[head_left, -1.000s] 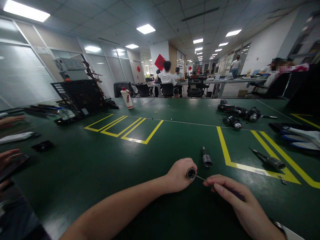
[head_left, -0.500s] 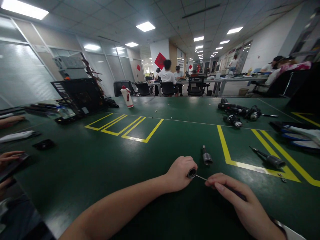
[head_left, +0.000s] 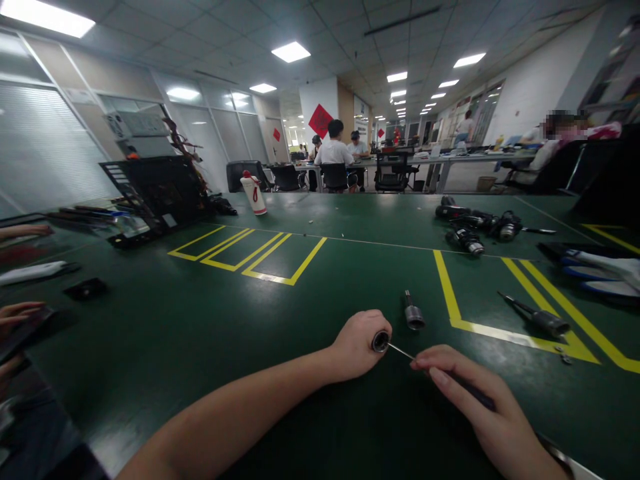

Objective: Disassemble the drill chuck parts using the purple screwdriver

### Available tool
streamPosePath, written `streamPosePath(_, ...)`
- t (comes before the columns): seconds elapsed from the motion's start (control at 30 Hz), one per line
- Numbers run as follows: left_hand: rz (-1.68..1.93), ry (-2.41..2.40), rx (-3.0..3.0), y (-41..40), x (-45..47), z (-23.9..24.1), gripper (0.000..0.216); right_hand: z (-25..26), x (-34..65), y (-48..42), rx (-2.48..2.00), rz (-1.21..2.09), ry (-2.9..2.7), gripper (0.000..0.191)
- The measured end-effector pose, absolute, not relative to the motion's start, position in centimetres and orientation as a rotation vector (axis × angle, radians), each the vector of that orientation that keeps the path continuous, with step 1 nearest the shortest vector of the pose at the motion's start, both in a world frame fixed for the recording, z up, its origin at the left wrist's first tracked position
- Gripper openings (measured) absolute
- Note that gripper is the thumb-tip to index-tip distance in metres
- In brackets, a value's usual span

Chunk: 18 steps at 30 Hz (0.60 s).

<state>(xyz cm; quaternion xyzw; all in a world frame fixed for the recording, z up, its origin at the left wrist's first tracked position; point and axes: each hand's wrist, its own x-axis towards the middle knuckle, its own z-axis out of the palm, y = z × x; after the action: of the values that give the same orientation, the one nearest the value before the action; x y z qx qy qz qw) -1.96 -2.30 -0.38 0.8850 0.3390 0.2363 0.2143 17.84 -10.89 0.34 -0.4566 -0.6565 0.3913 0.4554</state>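
My left hand (head_left: 354, 347) is wrapped round a dark metal cylindrical part (head_left: 381, 341), its hollow round end turned to the right; the rest of it is hidden in the fist. My right hand (head_left: 475, 393) grips a thin screwdriver (head_left: 401, 351) between thumb and fingers. Its shaft reaches to the open end of the part, and its dark handle lies along the palm. I cannot tell what the tip touches inside. Just beyond my hands, a similar metal part with a narrow stem (head_left: 414, 317) lies on the green table (head_left: 200, 333).
Another stemmed metal part (head_left: 547, 323) lies at the right, near small metal pieces (head_left: 564, 357) and yellow tape (head_left: 500, 333). Black tool assemblies (head_left: 475, 220) and blue-edged items (head_left: 600, 270) sit farther back. A white bottle (head_left: 254, 193) stands behind. Another person's hand (head_left: 20, 317) shows at left.
My left hand has tilted the metal part slightly, so its open end shows more fully and sits a little left. More of the screwdriver shaft is visible. My right hand has barely moved.
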Motion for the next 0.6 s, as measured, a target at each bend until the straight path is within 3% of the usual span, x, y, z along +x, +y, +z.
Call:
streamPosePath(0.13,0.524,0.971,2.584,-2.48,-1.96,-0.2,0.011,0.75,17.57,-11.05,-1.146,0.949,-1.681,0.018)
streamPosePath(0.4,0.657,0.856,2.463,-2.28,-2.12,-0.13,0.004,0.21,17.99,-10.56,-1.134,1.088,-1.672,0.02)
streamPosePath(0.6,0.632,0.875,2.49,-2.22,-2.02,-0.27,0.006,0.35,17.71,-10.9,-1.132,0.919,-1.665,0.019)
